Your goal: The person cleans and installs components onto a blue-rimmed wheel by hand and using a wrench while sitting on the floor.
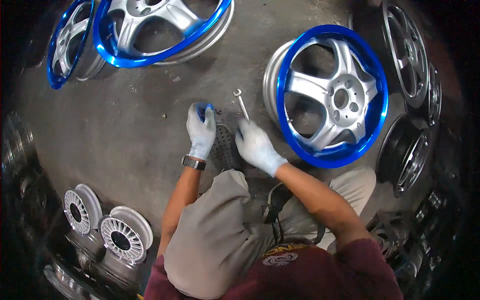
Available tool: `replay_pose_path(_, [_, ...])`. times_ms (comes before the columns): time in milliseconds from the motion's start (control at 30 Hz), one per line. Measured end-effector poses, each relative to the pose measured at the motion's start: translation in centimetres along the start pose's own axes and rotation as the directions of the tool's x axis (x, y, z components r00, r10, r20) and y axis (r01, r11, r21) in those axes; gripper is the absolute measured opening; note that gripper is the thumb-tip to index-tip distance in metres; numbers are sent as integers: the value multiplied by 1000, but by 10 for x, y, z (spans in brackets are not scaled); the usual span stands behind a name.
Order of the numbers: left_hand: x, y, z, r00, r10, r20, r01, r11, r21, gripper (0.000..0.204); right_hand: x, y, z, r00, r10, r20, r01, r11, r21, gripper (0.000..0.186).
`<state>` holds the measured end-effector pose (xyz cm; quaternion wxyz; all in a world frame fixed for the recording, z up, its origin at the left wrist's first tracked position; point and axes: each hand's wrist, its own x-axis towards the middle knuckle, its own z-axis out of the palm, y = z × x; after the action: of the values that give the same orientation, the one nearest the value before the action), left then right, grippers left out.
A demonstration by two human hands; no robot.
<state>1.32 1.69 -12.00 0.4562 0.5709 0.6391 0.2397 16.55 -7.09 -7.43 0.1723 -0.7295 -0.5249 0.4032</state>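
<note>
My left hand [201, 131], in a white glove with blue at the fingers, is curled closed above my dark perforated shoe [225, 152]; what it holds, if anything, is hidden. My right hand [256, 146], also gloved and slightly blurred, reaches to the lower end of a silver open-ended wrench [241, 104]; I cannot tell whether it grips the wrench. To the right, a silver five-spoke wheel with a blue rim [341, 100] stands close to my right hand. Small dark bits [219, 112] lie on the floor beside my left fingers.
Two more blue-rimmed wheels [128, 47] [64, 44] are at the top left. Silver multi-spoke wheels [123, 235] stand at the lower left. Several dark and silver wheels [406, 52] [407, 160] line the right side. The grey concrete floor [110, 135] runs underneath.
</note>
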Motion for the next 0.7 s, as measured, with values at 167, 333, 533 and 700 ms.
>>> replay_pose_path(167, [-18, -1, -18, 999, 24, -43, -23, 999, 29, 17, 69, 10, 23, 971, 205, -120, -222, 964, -150, 29])
replay_pose_path(333, [-33, -11, -18, 998, 19, -59, -16, 999, 49, 20, 72, 15, 37, 969, 221, -110, -238, 956, -174, 32])
replay_pose_path(533, [-36, -9, -12, 997, -12, -71, 13, 1000, 18, 20, 75, 13, 36, 964, 224, -141, -245, 957, -156, 36])
replay_pose_path(700, [-38, -1, -10, 999, 7, -50, -5, 999, 46, 19, 80, 22, 30, 978, 178, -109, -198, 954, -224, 37])
